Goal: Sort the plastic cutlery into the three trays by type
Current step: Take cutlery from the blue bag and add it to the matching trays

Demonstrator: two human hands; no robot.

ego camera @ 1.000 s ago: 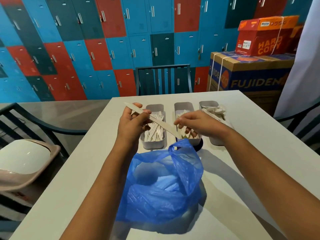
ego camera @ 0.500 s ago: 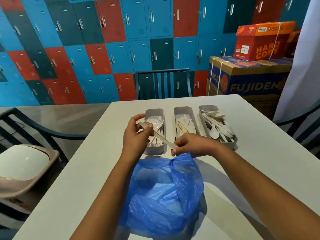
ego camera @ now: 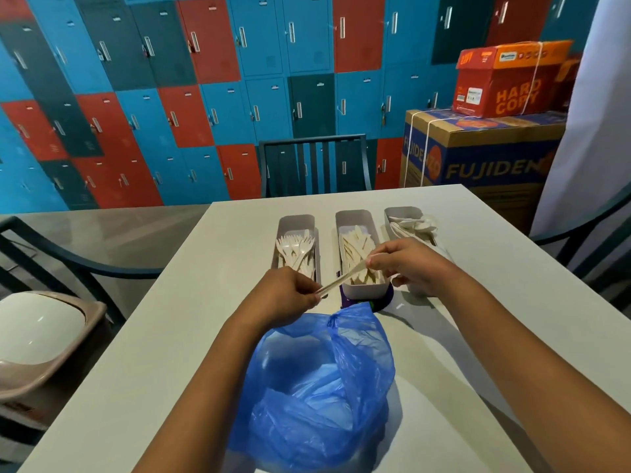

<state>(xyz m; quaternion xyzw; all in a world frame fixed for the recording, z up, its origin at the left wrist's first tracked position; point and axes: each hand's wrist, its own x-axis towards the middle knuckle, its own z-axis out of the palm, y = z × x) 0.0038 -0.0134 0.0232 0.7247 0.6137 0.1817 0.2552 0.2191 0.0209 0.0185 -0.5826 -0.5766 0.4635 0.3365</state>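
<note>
Three grey trays stand side by side on the white table. The left tray holds forks, the middle tray holds knives, the right tray holds spoons. A white plastic knife slants over the near end of the middle tray. My left hand pinches its lower end and my right hand pinches its upper end. My right hand hides the near part of the right tray. A crumpled blue plastic bag lies on the table just below my hands.
A dark round object peeks out under the middle tray. A dark chair stands at the table's far side, another chair at the left. A bin with a white lid sits left. Cardboard boxes are stacked at the right.
The knife has swung from pointing up-left to pointing up-right and has shifted right, over the middle tray. My right hand rose to its upper end and my left hand dropped lower.
</note>
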